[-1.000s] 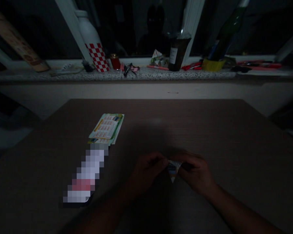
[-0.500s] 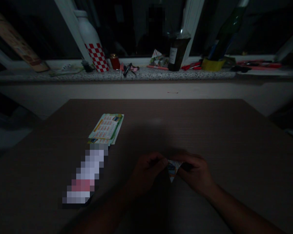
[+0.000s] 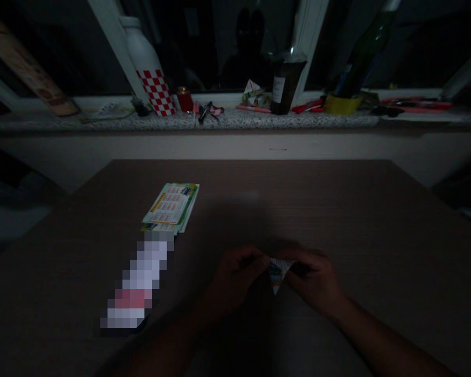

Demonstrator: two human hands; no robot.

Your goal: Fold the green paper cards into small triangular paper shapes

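A small folded paper [image 3: 277, 273] with printed colours hangs between my hands above the table, one corner pointing down toward me. My left hand [image 3: 241, 275] pinches its left edge between thumb and fingers. From the other side, my right hand [image 3: 314, 275] is closed on its right corner, the fingertips partly behind the paper. A stack of printed calendar cards [image 3: 170, 205] lies on the table to the left, away from both hands. The light is dim, so the folds are hard to make out.
Below the cards a blurred-out flat object [image 3: 137, 285] lies on the brown table [image 3: 317, 193]. Behind, a granite windowsill [image 3: 239, 121] bears a red-checked white bottle [image 3: 155, 86], a small red jar [image 3: 184, 100], a dark cup [image 3: 286, 86], a green bottle [image 3: 367, 47] and a yellow tape roll [image 3: 342, 103].
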